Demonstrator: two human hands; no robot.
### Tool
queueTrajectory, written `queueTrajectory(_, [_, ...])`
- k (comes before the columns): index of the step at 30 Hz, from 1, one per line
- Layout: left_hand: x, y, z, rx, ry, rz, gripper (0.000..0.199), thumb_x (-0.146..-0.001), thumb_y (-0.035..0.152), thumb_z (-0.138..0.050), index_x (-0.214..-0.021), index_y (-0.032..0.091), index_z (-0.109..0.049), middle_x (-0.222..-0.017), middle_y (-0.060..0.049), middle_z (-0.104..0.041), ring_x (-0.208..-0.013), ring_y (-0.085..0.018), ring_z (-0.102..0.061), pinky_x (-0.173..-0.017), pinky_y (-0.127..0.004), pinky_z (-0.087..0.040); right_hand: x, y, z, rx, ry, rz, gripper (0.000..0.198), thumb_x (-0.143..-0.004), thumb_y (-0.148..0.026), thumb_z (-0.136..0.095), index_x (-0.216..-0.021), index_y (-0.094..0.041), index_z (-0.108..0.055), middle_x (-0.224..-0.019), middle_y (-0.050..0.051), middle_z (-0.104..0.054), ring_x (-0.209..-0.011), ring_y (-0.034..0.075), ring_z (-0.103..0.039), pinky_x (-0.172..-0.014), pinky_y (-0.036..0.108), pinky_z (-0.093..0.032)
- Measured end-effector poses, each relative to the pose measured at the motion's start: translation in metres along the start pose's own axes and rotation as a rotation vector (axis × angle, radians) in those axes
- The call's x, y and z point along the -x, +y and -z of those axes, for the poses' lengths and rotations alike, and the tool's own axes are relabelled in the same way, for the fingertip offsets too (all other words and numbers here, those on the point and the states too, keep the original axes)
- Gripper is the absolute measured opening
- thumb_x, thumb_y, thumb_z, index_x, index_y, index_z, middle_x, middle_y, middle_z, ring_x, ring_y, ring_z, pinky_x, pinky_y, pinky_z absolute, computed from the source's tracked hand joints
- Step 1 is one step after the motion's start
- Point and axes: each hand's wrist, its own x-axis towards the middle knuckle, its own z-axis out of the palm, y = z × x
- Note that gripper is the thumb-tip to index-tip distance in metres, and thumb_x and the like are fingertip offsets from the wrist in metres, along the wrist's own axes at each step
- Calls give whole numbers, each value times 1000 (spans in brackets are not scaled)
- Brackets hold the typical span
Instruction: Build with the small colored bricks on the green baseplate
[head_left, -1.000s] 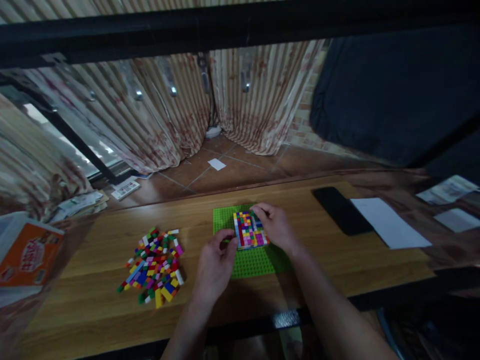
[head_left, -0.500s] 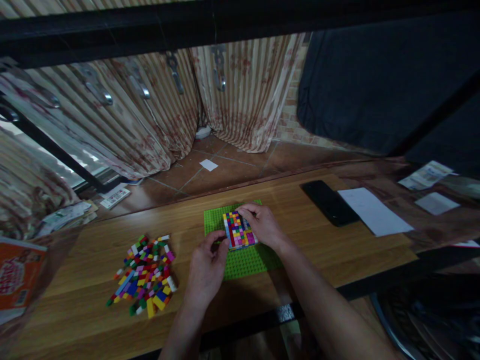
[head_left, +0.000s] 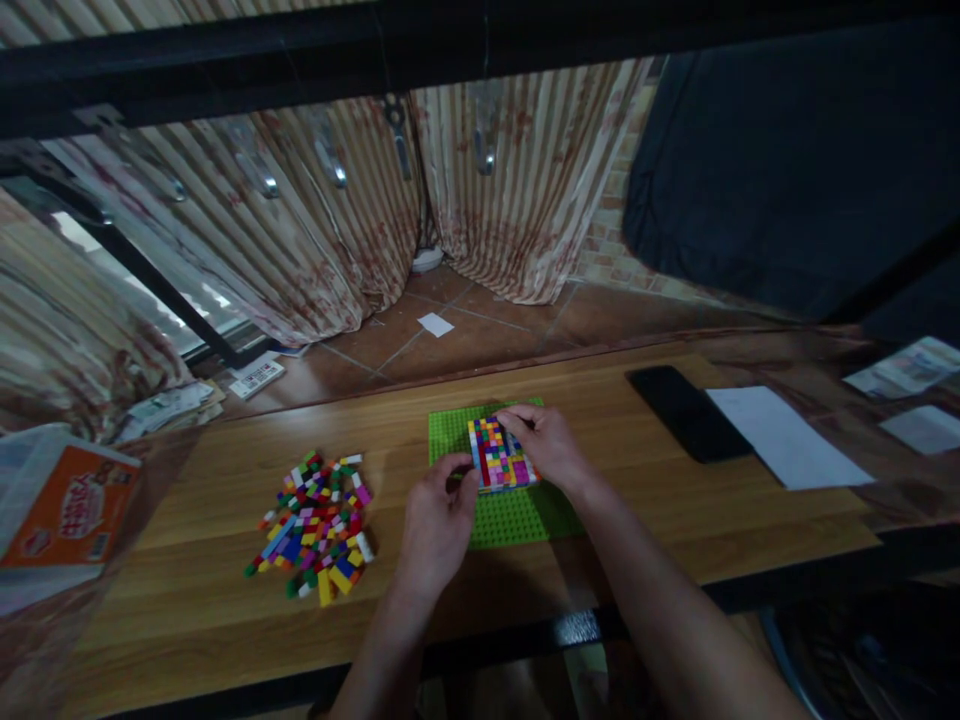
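Note:
A green studded baseplate lies on the wooden table, bearing a flat panel of small multicoloured toy bricks. My left hand is curled at the panel's left edge, thumb and forefinger bent close together against it. Over the panel's upper right part is my right hand, its fingers closed in a pinch near the top edge. Whatever may be between those fingertips is too small to make out. The right hand hides part of the panel. Left of the baseplate spreads a pile of loose toy bricks in many colours.
A black phone-like slab and white paper lie at the table's right. An orange and white package stands beyond the left end. A dark metal bar with hooks crosses above, before striped curtains.
The whole view has shifted, so the table and its contents sit farther right. Both hands stay at the brick panel, with little visible change in their pose.

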Motion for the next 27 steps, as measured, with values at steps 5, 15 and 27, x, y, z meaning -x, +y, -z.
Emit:
queueTrajectory(5, [1,-1,0,12,-36,5,23,-89,30,-55,-102,16,-67,-94,-8,-75,-78,-18,-70,-71,-28,-54,3,2,1,-5,-33,-23,36,-84,-48,-56,-83,-18,-76,-79,4,-75,-74,20,-66,-69,31,-49])
queueTrajectory(15, [4,-3,4,-20,37,9,25,-90,28,-51,-105,17,-67,-85,-7,-73,-72,-18,-67,-66,-29,-50,8,-14,12,-199,370,-49,36,-83,-51,-62,-89,-18,-75,-93,8,-77,-89,22,-70,-85,38,-53])
queueTrajectory(27, [8,-11,50,352,452,-77,20,-90,28,-55,-102,18,-67,-89,-6,-71,-73,-15,-66,-65,-26,-52,66,-74,-58,92,57,335,16,-90,-34,-62,-91,-23,-73,-87,1,-73,-79,17,-67,-73,29,-52])
